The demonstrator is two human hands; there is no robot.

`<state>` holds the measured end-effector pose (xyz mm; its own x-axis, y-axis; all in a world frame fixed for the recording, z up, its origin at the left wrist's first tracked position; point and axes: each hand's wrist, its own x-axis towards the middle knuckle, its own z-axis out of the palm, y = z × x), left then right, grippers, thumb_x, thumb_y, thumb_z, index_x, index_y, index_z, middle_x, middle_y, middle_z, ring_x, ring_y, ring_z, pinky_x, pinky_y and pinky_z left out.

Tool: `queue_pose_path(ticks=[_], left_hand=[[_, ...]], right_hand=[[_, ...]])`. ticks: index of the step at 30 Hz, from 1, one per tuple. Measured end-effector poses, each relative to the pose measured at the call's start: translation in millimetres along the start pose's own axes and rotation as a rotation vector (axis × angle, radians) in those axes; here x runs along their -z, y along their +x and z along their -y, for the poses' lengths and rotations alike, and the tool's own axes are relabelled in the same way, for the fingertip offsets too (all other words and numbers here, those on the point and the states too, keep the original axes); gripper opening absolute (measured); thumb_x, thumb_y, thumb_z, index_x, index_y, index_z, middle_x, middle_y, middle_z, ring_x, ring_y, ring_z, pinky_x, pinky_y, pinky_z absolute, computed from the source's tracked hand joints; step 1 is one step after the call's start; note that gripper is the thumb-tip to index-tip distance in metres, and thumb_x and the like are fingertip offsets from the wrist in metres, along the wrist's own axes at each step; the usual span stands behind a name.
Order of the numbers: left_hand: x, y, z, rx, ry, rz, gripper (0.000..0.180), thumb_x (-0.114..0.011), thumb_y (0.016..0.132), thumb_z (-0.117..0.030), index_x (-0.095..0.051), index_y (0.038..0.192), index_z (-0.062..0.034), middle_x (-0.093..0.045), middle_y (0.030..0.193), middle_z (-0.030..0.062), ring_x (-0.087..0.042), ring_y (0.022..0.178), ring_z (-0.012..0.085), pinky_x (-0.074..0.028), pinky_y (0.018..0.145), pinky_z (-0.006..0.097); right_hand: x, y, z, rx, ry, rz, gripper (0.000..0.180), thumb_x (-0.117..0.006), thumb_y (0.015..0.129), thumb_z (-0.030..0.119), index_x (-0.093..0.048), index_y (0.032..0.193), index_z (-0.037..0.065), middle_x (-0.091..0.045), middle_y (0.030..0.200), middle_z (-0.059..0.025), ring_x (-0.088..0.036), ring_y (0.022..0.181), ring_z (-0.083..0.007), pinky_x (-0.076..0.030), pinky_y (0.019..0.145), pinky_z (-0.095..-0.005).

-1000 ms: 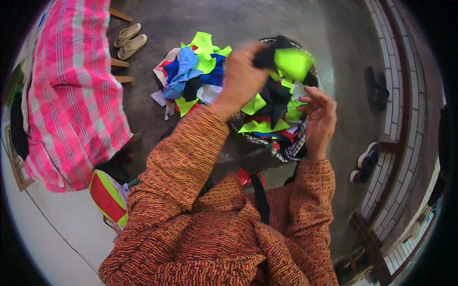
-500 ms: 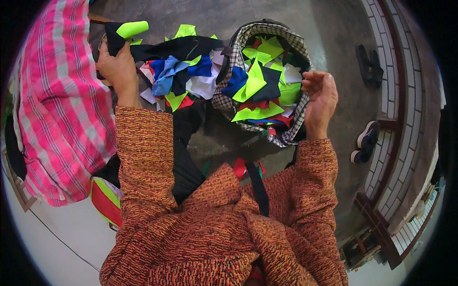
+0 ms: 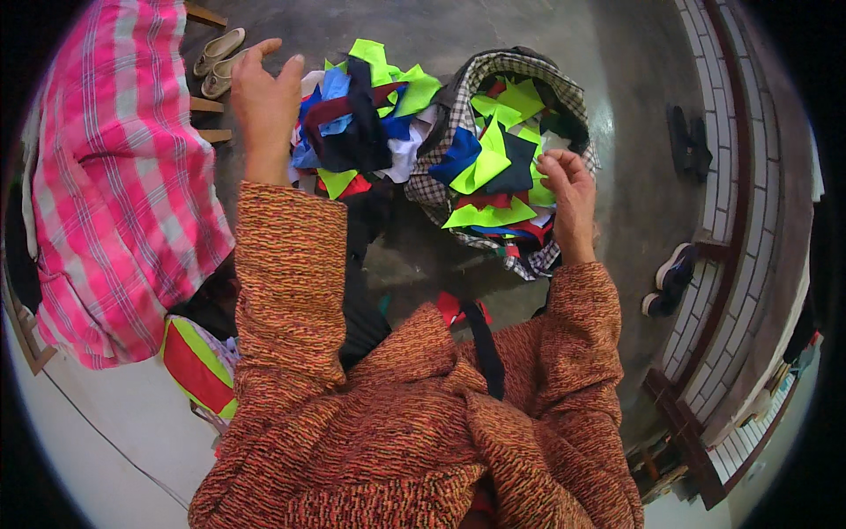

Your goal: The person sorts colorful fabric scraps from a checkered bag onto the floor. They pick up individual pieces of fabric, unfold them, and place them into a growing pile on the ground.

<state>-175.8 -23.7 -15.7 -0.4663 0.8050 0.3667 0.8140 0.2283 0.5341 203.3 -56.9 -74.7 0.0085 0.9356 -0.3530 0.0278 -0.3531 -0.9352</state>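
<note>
A heap of cloth scraps (image 3: 359, 115) in black, blue, white, lime and dark red lies ahead of me on the floor. My left hand (image 3: 266, 97) hovers at its left edge, empty, with thumb and fingers spread. Beside the heap, a checked cloth bag (image 3: 451, 106) gapes wide, filled with lime, navy, blue, red and white scraps. Over the bag's right rim is my right hand (image 3: 571, 192), its fingers loosely bent toward a lime scrap (image 3: 541, 187). I see nothing held in those fingers, though their tips partly overlap the cloth.
Pink checked cloth (image 3: 132, 185) drapes at the left, with pale shoes (image 3: 220, 63) beyond it. A red and lime piece (image 3: 199, 366) sits near my left elbow. Dark sandals (image 3: 689, 145) and dark shoes (image 3: 670, 280) lie at right, beside a white-tiled step (image 3: 716, 167).
My left hand has let go of a black and lime cloth piece and shifted right; dark cloth now lies bunched on the heap. My right hand has moved left and slightly nearer, over the bag's rim.
</note>
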Motion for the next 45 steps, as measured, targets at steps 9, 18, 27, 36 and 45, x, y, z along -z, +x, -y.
queue_pose_path(ticks=[9,18,27,36,45], left_hand=[[-2.7,0.5,-29.7,0.043,-0.217,-0.112,0.027,-0.067,0.075,-0.017,-0.063,0.098,-0.0036,-0.059,0.104,0.0145,-0.056,0.1,0.0308,-0.043,0.089,0.037],[-2.4,3.1,-37.7,0.085,-0.238,-0.058,0.031,-0.068,0.079,-0.025,-0.067,0.102,-0.005,-0.064,0.102,0.0149,-0.058,0.101,0.0244,-0.044,0.088,0.034],[-19.3,-10.8,-68.7,-0.016,-0.374,-0.031,0.023,-0.068,0.074,-0.019,-0.066,0.092,-0.0053,-0.062,0.096,0.0145,-0.06,0.091,0.031,-0.045,0.083,0.037],[-54.7,-63.6,-142.7,0.203,-0.858,0.669,0.021,-0.062,0.085,-0.013,-0.063,0.102,-0.0014,-0.061,0.086,-0.0007,-0.054,0.077,0.0069,-0.045,0.07,0.022],[-63.5,-117.4,-198.1,0.225,-1.054,1.487,0.085,-0.077,0.073,-0.03,-0.033,0.137,0.0032,-0.05,0.124,0.0128,-0.048,0.116,0.0199,-0.035,0.101,0.031]], right_hand=[[-35.0,34.3,-109.5,0.144,-0.893,0.011,0.086,-0.081,0.061,0.048,-0.046,0.13,0.012,-0.031,0.138,-0.0248,-0.03,0.127,-0.0433,-0.029,0.104,-0.0485],[-40.1,47.8,-175.1,0.092,-0.902,0.16,0.035,-0.078,0.063,0.023,-0.06,0.081,-0.001,-0.061,0.09,-0.0174,-0.061,0.077,-0.0277,-0.047,0.067,-0.039],[22.1,14.2,-42.5,-0.157,-0.38,0.061,0.013,-0.068,0.071,0.006,-0.062,0.081,0.001,-0.059,0.072,-0.002,-0.054,0.066,-0.0108,-0.045,0.06,-0.026],[47.9,-44.8,29.0,0.02,0.741,-0.149,0.039,-0.054,0.083,0.015,-0.05,0.118,0.0,-0.061,0.111,-0.0151,-0.061,0.1,-0.0286,-0.047,0.094,-0.0403],[53.7,-40.2,31.1,-0.177,1.096,0.051,0.043,-0.055,0.085,0.027,-0.052,0.116,-0.003,-0.063,0.109,-0.0184,-0.063,0.097,-0.0285,-0.05,0.089,-0.039]])
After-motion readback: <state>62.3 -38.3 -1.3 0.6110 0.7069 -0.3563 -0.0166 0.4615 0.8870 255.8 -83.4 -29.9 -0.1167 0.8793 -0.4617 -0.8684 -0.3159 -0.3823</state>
